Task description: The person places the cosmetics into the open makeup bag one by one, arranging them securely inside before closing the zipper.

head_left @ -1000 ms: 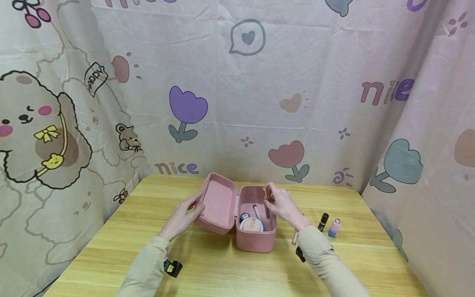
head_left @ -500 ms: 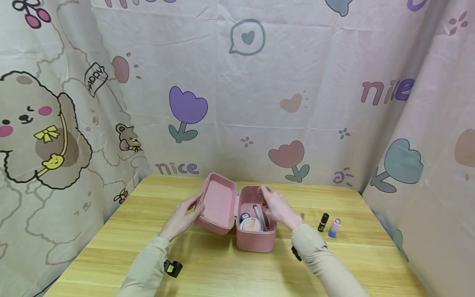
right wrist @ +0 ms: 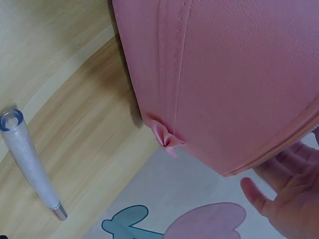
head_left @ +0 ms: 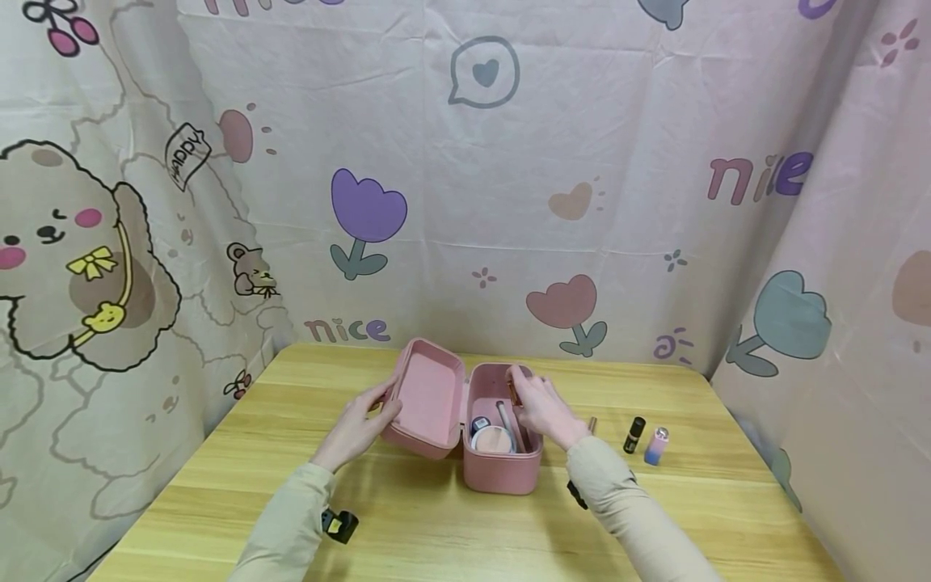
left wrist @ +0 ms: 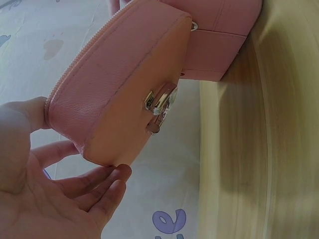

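A pink makeup case (head_left: 502, 473) stands on the table with its lid (head_left: 429, 394) swung out to the left. My left hand (head_left: 354, 428) holds the lid's outer edge; in the left wrist view the thumb is on the zip rim and the fingers are below. Over the case's right side, my right hand (head_left: 545, 408) reaches in, its fingers around a small gold-coloured tube (head_left: 514, 394). Inside lie a round powder compact (head_left: 492, 440), a small dark-capped bottle (head_left: 480, 423) and a pale-handled brush (head_left: 504, 414). The right wrist view hides the right fingertips behind the case wall.
To the right on the wooden table (head_left: 436, 541) are a black tube (head_left: 634, 435) and a pink-and-blue bottle (head_left: 656, 447). A slim frosted tube (right wrist: 32, 164) lies beside the case, mostly behind my right wrist in the head view. A patterned curtain (head_left: 465, 202) hangs behind.
My right hand has moved left and slightly down into the case with the gold-coloured tube. The left hand and lid have stayed where they were.
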The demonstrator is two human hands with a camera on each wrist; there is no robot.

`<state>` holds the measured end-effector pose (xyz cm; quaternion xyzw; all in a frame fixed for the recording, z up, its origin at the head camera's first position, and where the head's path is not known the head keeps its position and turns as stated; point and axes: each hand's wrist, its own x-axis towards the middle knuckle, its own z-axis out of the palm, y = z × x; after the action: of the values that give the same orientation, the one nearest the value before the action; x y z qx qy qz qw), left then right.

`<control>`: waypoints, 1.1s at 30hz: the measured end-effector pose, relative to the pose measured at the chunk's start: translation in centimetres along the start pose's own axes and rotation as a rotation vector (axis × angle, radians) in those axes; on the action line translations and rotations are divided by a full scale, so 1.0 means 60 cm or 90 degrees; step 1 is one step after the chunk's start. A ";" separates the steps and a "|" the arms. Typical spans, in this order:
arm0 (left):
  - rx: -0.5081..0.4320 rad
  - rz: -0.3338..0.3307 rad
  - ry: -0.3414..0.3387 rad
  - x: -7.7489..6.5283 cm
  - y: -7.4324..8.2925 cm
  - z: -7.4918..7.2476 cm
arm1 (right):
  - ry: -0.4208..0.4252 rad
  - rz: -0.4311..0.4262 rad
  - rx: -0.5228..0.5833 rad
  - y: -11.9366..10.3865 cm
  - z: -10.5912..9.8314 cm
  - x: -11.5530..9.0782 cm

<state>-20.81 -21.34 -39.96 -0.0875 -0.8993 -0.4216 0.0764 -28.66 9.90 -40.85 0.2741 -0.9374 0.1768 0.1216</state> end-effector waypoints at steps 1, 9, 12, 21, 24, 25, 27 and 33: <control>0.000 -0.001 0.000 0.000 0.000 0.000 | 0.006 -0.002 -0.011 -0.001 0.000 0.000; -0.002 0.002 0.000 0.001 -0.001 0.001 | 0.055 -0.001 -0.097 -0.001 0.004 0.000; -0.003 0.002 -0.001 0.001 -0.001 0.001 | 0.057 0.001 -0.107 -0.001 0.003 0.000; 0.004 0.001 0.003 0.001 -0.001 0.002 | 0.055 0.009 -0.135 -0.004 0.005 0.001; 0.001 0.003 0.005 0.001 -0.001 0.002 | 0.056 0.015 -0.126 -0.004 0.006 0.000; 0.000 0.005 0.004 0.001 -0.002 0.002 | 0.056 0.017 -0.120 -0.004 0.006 0.000; -0.003 0.005 0.004 0.001 -0.002 0.002 | 0.057 0.020 -0.113 -0.003 0.006 -0.001; -0.004 0.005 0.003 0.001 -0.003 0.002 | 0.074 0.022 -0.095 0.002 0.007 -0.005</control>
<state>-20.89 -21.35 -40.14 -0.0899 -0.8976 -0.4241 0.0800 -28.55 9.97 -41.35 0.2371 -0.9441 0.1242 0.1926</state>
